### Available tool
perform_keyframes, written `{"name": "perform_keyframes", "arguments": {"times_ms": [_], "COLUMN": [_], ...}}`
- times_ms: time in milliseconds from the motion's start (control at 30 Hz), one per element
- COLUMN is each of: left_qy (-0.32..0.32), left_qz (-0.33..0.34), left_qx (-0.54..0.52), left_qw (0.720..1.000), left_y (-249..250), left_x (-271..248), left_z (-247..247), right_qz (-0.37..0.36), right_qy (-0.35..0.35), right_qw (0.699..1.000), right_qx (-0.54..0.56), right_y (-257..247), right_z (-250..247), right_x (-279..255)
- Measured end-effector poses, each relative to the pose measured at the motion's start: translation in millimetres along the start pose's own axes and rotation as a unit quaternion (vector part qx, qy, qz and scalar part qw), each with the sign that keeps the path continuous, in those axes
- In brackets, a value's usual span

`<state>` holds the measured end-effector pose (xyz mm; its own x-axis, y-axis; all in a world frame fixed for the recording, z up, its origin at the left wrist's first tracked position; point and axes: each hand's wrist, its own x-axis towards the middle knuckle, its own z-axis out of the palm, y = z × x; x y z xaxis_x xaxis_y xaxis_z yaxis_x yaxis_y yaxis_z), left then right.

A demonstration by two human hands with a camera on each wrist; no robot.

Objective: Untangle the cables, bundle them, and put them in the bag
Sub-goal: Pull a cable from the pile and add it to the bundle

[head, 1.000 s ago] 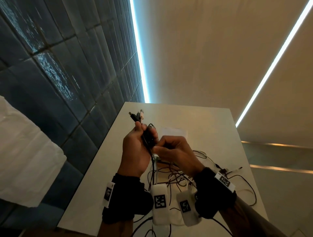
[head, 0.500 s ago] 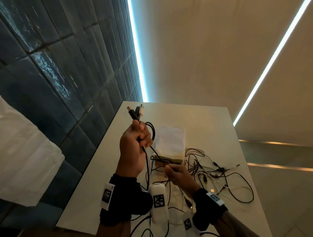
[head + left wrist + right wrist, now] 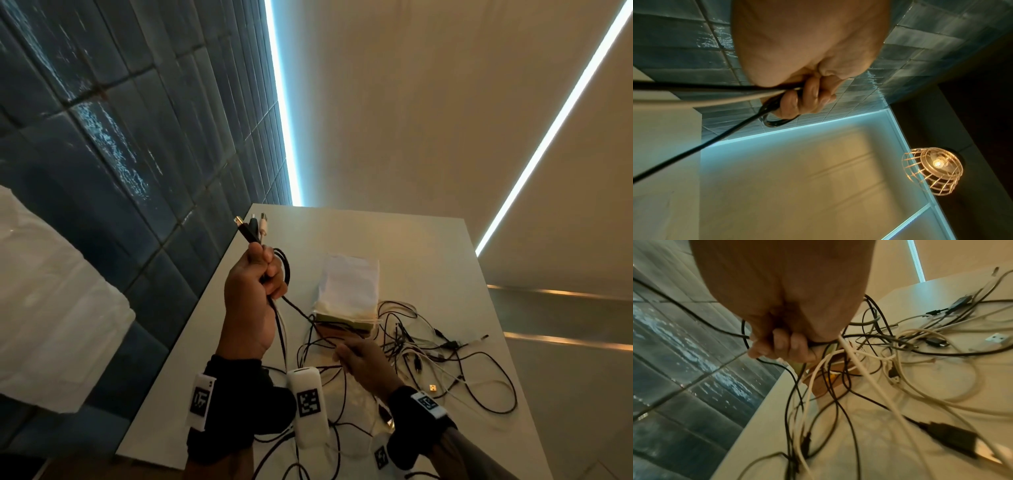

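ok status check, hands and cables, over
Left hand raised, gripping gathered cable ends. Right hand pinching a black cable low. Tangle on table, over bag.

Black wrist bands [image 3: 236, 407] on both forearms; white camera pods [image 3: 306, 404] strapped on; black-and-white square tags [image 3: 428, 401] visible; hands bare.

I can read no text, brand or number anywhere. The only signs I see are black-and-white square code markers [image 3: 309, 403] on the white wrist-camera housings and wristbands, at about six o'clock in my head view; they carry no legible characters.
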<state>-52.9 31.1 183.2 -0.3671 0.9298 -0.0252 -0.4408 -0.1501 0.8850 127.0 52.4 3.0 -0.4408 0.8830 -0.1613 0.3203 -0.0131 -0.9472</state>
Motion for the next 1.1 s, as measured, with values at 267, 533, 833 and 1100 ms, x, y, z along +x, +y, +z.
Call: {"name": "perform_keyframes", "arguments": {"times_ms": [267, 533, 833, 1100], "left_qy": [0.058, -0.014, -0.059, -0.045], "left_qz": [-0.073, -0.068, -0.057, -0.065], "left_qx": [0.125, 0.035, -0.043, -0.114], "left_qw": [0.988, 0.997, 0.996, 0.990], "left_y": [-20.1, -10.1, -9.0, -3.4], "left_x": [-6.2, -13.2, -9.4, -3.3], "left_z": [13.4, 27.6, 27.1, 18.7], "right_qz": [-0.101, -0.143, -0.052, -0.026], "right_qy": [0.098, -0.016, -0.099, -0.071], "right_qw": [0.960, 0.969, 0.959, 0.972], "right_qx": [0.242, 0.201, 0.260, 0.223], "right_y": [-115.1, -143.0, -111.5, -63.7], "right_z": [-34.4, -31.0, -16.4, -9.8], "right_x": [4.2, -3.2, -4.1, -4.6]}}
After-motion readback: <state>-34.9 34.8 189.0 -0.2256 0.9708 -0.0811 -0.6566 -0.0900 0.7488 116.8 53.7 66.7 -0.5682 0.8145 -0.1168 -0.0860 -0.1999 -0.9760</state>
